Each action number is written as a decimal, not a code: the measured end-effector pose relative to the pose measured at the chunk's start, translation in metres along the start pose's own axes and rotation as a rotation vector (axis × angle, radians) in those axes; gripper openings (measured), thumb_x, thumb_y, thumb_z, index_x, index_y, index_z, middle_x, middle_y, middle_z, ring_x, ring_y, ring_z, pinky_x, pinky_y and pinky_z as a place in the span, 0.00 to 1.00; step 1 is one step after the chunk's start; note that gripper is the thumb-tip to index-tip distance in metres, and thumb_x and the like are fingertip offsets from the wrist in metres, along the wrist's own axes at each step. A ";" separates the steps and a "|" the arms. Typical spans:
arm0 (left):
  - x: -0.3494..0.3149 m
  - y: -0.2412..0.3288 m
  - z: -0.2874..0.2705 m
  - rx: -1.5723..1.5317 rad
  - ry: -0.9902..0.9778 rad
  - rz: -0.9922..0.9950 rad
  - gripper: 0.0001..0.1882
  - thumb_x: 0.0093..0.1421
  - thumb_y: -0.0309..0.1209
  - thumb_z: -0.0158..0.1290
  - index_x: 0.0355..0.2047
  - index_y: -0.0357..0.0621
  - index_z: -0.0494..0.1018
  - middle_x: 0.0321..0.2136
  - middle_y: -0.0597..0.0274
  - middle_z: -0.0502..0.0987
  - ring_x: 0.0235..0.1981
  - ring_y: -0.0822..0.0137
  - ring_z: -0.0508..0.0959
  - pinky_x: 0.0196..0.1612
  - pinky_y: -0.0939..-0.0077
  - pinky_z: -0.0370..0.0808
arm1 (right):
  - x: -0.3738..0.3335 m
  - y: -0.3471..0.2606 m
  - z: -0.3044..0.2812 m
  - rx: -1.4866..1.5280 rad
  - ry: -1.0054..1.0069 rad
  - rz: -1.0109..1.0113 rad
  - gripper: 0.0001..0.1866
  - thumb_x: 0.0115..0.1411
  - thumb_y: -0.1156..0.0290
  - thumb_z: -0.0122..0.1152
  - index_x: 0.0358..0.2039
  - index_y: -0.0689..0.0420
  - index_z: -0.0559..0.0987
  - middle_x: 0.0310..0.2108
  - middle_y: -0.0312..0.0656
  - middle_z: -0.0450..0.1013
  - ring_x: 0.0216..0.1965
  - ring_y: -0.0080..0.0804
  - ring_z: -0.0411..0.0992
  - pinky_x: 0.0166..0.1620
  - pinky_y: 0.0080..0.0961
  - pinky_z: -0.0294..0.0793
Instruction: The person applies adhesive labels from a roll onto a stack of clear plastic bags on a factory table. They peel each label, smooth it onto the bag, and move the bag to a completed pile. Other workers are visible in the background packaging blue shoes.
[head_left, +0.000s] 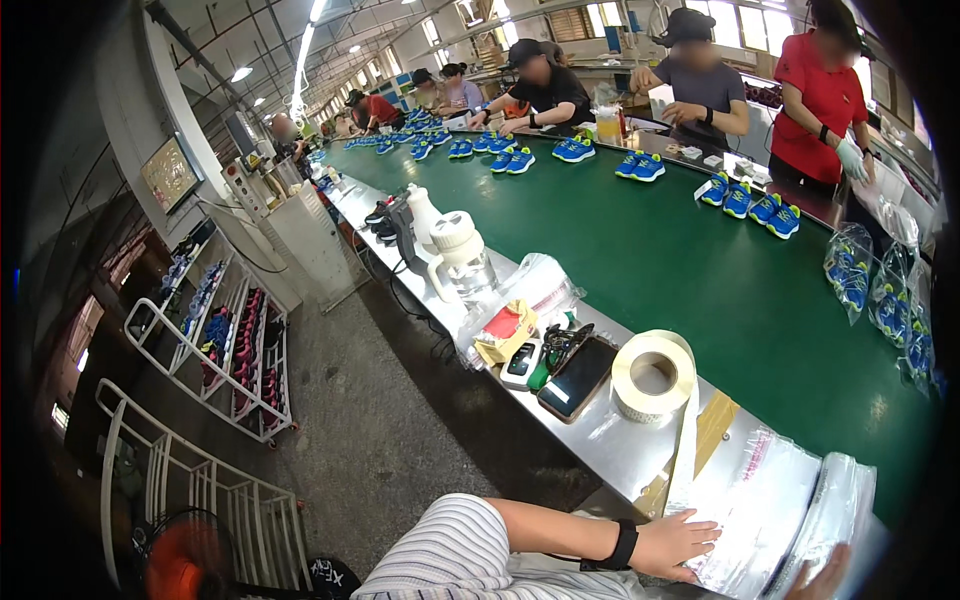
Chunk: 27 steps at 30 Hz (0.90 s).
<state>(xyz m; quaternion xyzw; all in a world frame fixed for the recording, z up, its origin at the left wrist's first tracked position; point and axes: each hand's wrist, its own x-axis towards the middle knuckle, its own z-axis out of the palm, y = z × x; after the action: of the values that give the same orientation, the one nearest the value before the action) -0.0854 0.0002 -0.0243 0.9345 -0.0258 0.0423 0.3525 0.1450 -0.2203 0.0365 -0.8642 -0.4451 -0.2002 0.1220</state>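
Observation:
My left hand [675, 545] lies palm down with its fingers stretched out, at the left edge of a stack of clear plastic bags [752, 500]. A black band [624, 546] circles that wrist. At the lower right rim, my right hand [826, 574] shows only in part, fingers apart against a second pile of clear bags [832, 500]. Its palm and wrist are out of the picture. A large roll of white labels [653, 375] stands just beyond my left hand, and its loose strip [684, 455] runs down toward my fingers.
Along the metal ledge [620, 450] lie a phone [578, 377], a yellow-and-red box [505, 332] and a clear jug [462, 255]. Blue sneakers [640, 166] in pairs stand on the green conveyor belt [560, 225]; bagged pairs [848, 275] are at right. Several people work across it. Shoe racks [235, 350] stand left.

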 end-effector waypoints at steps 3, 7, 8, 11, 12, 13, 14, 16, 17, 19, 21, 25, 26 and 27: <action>-0.001 0.001 0.001 -0.031 -0.043 -0.031 0.33 0.58 0.49 0.49 0.53 0.32 0.65 0.59 0.45 0.61 0.65 0.54 0.55 0.62 0.47 0.52 | -0.017 -0.057 0.028 0.395 -0.447 -0.207 0.24 0.55 0.66 0.63 0.51 0.57 0.71 0.53 0.55 0.64 0.56 0.53 0.61 0.58 0.43 0.60; -0.009 0.003 -0.004 -0.009 -0.065 -0.012 0.34 0.58 0.49 0.49 0.55 0.32 0.62 0.61 0.46 0.59 0.65 0.55 0.54 0.62 0.47 0.53 | -0.015 -0.093 0.058 0.466 -0.245 -0.074 0.15 0.53 0.68 0.63 0.38 0.60 0.72 0.41 0.52 0.69 0.45 0.52 0.65 0.49 0.44 0.64; -0.010 0.003 -0.006 0.001 -0.057 -0.028 0.34 0.58 0.49 0.49 0.56 0.33 0.62 0.61 0.45 0.58 0.65 0.54 0.54 0.62 0.47 0.52 | -0.013 -0.096 0.062 0.473 -0.249 -0.043 0.13 0.53 0.69 0.62 0.36 0.60 0.73 0.40 0.51 0.70 0.45 0.52 0.65 0.49 0.43 0.64; -0.010 0.008 -0.011 0.005 -0.041 -0.005 0.34 0.58 0.49 0.49 0.56 0.33 0.62 0.63 0.44 0.56 0.65 0.51 0.53 0.63 0.47 0.52 | -0.013 -0.098 0.064 0.533 -0.105 0.005 0.11 0.47 0.81 0.58 0.33 0.62 0.72 0.38 0.52 0.66 0.41 0.52 0.66 0.44 0.39 0.65; -0.012 0.008 -0.014 0.009 0.009 0.013 0.34 0.59 0.48 0.49 0.57 0.34 0.62 0.63 0.45 0.55 0.65 0.54 0.54 0.62 0.48 0.54 | -0.014 -0.097 0.063 0.558 -0.165 0.009 0.11 0.48 0.80 0.58 0.35 0.61 0.75 0.39 0.51 0.69 0.39 0.49 0.68 0.42 0.39 0.69; -0.009 0.008 -0.017 0.036 -0.038 0.009 0.33 0.59 0.48 0.49 0.56 0.35 0.62 0.63 0.45 0.56 0.65 0.53 0.55 0.61 0.48 0.56 | -0.014 -0.100 0.065 0.550 -0.096 0.032 0.04 0.50 0.79 0.57 0.29 0.61 0.74 0.37 0.50 0.69 0.38 0.48 0.68 0.41 0.38 0.69; -0.009 0.007 -0.019 0.101 -0.077 -0.004 0.33 0.58 0.47 0.50 0.56 0.35 0.62 0.63 0.47 0.56 0.64 0.54 0.57 0.59 0.49 0.58 | -0.013 -0.099 0.065 0.569 -0.105 0.075 0.04 0.50 0.77 0.58 0.28 0.61 0.74 0.35 0.49 0.70 0.38 0.48 0.69 0.40 0.39 0.69; -0.005 0.007 -0.023 0.207 -0.134 0.006 0.33 0.57 0.47 0.52 0.57 0.38 0.62 0.63 0.48 0.55 0.63 0.55 0.59 0.59 0.49 0.59 | -0.010 -0.093 0.065 0.627 -0.122 0.170 0.02 0.52 0.76 0.58 0.27 0.61 0.75 0.29 0.47 0.72 0.35 0.48 0.70 0.37 0.39 0.69; -0.004 0.008 -0.024 0.234 -0.159 0.010 0.34 0.56 0.46 0.52 0.58 0.38 0.61 0.64 0.46 0.54 0.63 0.53 0.58 0.60 0.47 0.57 | -0.007 -0.089 0.066 0.697 -0.100 0.233 0.03 0.55 0.74 0.56 0.28 0.60 0.75 0.28 0.49 0.72 0.32 0.51 0.70 0.34 0.39 0.69; -0.003 0.010 -0.025 0.103 -0.122 0.011 0.37 0.53 0.39 0.56 0.60 0.38 0.58 0.65 0.42 0.49 0.64 0.46 0.55 0.62 0.43 0.51 | -0.006 -0.081 0.063 0.729 -0.143 0.340 0.06 0.58 0.70 0.54 0.29 0.59 0.75 0.29 0.50 0.73 0.31 0.52 0.72 0.33 0.40 0.69; -0.002 0.012 -0.027 0.082 -0.072 0.029 0.37 0.51 0.41 0.57 0.58 0.36 0.61 0.65 0.41 0.49 0.61 0.45 0.60 0.59 0.42 0.56 | -0.005 -0.080 0.059 0.750 -0.143 0.305 0.07 0.59 0.70 0.54 0.30 0.60 0.75 0.29 0.51 0.73 0.31 0.51 0.72 0.34 0.40 0.69; 0.000 0.012 -0.029 0.170 -0.083 0.075 0.38 0.51 0.40 0.58 0.59 0.37 0.60 0.64 0.41 0.50 0.59 0.47 0.62 0.58 0.44 0.58 | 0.001 -0.065 0.051 0.825 -0.153 0.300 0.08 0.59 0.70 0.54 0.28 0.62 0.75 0.29 0.50 0.73 0.30 0.51 0.72 0.33 0.39 0.70; 0.001 0.012 -0.029 0.159 -0.078 0.072 0.38 0.51 0.40 0.58 0.59 0.38 0.60 0.64 0.40 0.50 0.59 0.47 0.63 0.57 0.44 0.59 | 0.002 -0.056 0.048 0.832 -0.102 0.332 0.07 0.59 0.71 0.55 0.30 0.62 0.76 0.28 0.49 0.73 0.29 0.49 0.72 0.33 0.36 0.70; 0.001 0.012 -0.029 0.148 -0.069 0.039 0.38 0.51 0.40 0.58 0.59 0.38 0.60 0.64 0.40 0.50 0.59 0.47 0.63 0.57 0.45 0.59 | 0.006 -0.042 0.044 0.885 -0.073 0.393 0.07 0.59 0.71 0.55 0.32 0.62 0.76 0.27 0.48 0.73 0.28 0.43 0.72 0.32 0.31 0.71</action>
<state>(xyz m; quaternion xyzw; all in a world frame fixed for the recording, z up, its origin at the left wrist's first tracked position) -0.0874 0.0105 0.0049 0.9582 -0.0532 0.0186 0.2804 0.1244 -0.1752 0.0011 -0.8036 -0.3198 0.0656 0.4977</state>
